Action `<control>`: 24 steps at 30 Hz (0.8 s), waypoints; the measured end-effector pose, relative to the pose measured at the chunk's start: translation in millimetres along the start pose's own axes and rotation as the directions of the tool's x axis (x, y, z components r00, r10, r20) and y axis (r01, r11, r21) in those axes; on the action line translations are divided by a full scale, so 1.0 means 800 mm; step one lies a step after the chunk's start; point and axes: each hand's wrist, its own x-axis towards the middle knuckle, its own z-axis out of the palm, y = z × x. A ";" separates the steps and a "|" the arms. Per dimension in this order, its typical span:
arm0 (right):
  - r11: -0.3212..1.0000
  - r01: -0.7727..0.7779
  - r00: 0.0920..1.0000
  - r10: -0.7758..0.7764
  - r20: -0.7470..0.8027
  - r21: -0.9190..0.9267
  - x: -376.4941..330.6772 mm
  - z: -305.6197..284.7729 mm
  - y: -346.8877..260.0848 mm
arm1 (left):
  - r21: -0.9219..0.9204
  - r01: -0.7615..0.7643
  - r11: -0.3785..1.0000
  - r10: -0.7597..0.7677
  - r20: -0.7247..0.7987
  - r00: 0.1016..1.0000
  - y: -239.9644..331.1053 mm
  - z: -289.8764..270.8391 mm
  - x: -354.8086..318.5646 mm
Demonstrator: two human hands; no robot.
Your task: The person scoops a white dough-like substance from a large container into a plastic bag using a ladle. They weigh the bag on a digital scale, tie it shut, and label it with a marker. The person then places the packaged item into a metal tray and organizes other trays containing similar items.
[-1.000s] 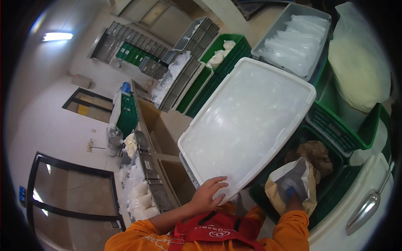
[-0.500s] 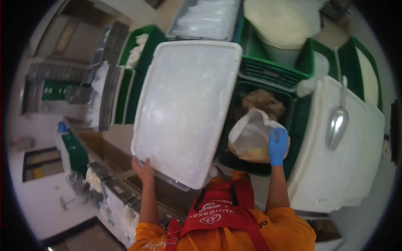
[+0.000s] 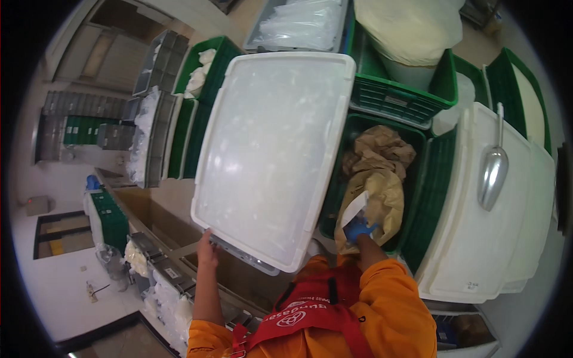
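Perhaps for balance, our left hand [image 3: 208,252] meets the lid [image 3: 271,161], our right hand [image 3: 360,230] the paper bag [image 3: 387,190]; we cannot tell either grip.

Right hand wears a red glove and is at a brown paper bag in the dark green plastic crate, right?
Wrong colour: in the head view, the right hand wears a blue glove. It is at a brown paper bag in the dark green plastic crate.

Paper bag [image 3: 388,200] in a crate [image 3: 332,216] — lid [image 3: 274,161] to the left, scoop [image 3: 493,179] on another lid [image 3: 462,256] at right.
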 end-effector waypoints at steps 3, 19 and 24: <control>0.997 0.038 0.998 -0.042 0.055 0.066 -0.009 -0.055 -0.002 | 0.663 -0.147 0.734 0.410 -0.260 0.874 -0.002 0.021 0.006; 0.983 0.054 0.775 -0.152 -0.613 -0.176 -0.090 -0.088 0.015 | 0.622 -0.310 0.719 0.207 0.234 0.950 0.119 0.007 0.066; 0.973 -0.225 0.961 0.213 -0.175 -0.049 0.092 -0.120 0.073 | 0.337 -0.279 0.899 0.100 0.461 0.881 0.146 0.026 -0.021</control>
